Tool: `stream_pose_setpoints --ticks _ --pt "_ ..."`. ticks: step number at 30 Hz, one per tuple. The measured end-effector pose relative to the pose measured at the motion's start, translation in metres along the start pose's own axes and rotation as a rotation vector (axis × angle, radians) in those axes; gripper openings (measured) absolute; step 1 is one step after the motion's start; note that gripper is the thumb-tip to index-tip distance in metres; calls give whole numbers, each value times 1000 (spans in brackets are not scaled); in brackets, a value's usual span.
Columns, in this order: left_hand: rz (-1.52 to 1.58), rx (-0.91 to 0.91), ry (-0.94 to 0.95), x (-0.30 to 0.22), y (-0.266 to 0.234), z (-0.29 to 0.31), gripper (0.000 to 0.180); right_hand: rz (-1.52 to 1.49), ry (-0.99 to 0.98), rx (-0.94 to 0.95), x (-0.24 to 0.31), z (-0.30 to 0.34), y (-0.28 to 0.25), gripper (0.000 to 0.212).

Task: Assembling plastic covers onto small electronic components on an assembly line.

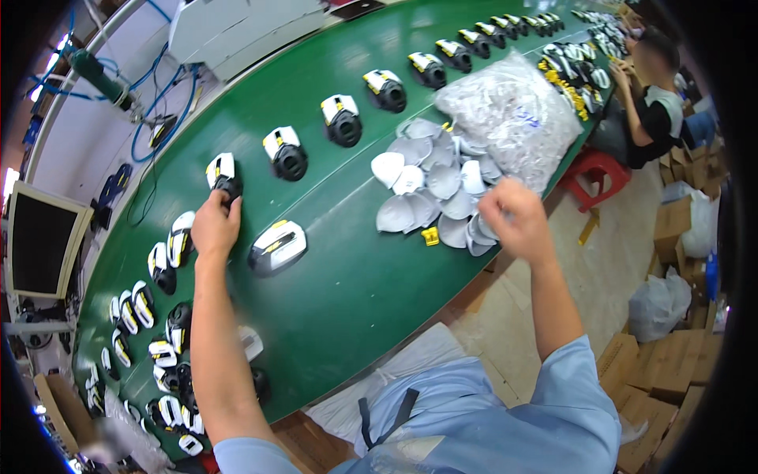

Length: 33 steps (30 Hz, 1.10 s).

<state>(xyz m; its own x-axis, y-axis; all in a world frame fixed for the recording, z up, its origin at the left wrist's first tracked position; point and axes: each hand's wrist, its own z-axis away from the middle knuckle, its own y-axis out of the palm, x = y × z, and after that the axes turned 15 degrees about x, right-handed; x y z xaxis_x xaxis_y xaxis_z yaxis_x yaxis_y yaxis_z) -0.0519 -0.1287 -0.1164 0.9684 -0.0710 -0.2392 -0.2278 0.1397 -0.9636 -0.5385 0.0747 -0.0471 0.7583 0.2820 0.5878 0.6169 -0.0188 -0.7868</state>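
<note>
My left hand (pixel 215 227) reaches to the back row and closes its fingers on the black lower end of a black-and-white mouse-shaped device (pixel 222 169). My right hand (pixel 517 220) is curled, thumb and fingers together, over the right edge of a pile of pale grey curved shells (pixel 443 182). What lies between those fingers, if anything, is hidden. Between my hands, nearer to the left one, lies another such device (pixel 279 246), with a white top, yellow marks and a dark side. A small yellow part (pixel 430 236) lies at the pile's near edge.
A row of similar devices (pixel 341 120) runs along the green table (pixel 347 316), with more grouped at left. A clear plastic bag (pixel 513 110) lies behind the shells. A monitor (pixel 47 243) stands left. A person (pixel 651 103) works at far right, near a red stool (pixel 594 178) and cardboard boxes (pixel 667 365).
</note>
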Motion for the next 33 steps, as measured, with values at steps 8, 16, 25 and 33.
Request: stream_pose_setpoints --ticks 8,16,25,33 --pt "364 -81 157 -34 -46 93 24 540 152 -70 -158 -83 -64 24" --pt "100 -16 311 -91 -4 263 20 428 221 65 -188 -107 -74 24" --pt "121 164 609 -102 -27 249 72 461 184 -52 -172 -91 -91 28" --pt "24 241 489 -88 8 231 90 -314 109 -311 -95 -44 -78 27"
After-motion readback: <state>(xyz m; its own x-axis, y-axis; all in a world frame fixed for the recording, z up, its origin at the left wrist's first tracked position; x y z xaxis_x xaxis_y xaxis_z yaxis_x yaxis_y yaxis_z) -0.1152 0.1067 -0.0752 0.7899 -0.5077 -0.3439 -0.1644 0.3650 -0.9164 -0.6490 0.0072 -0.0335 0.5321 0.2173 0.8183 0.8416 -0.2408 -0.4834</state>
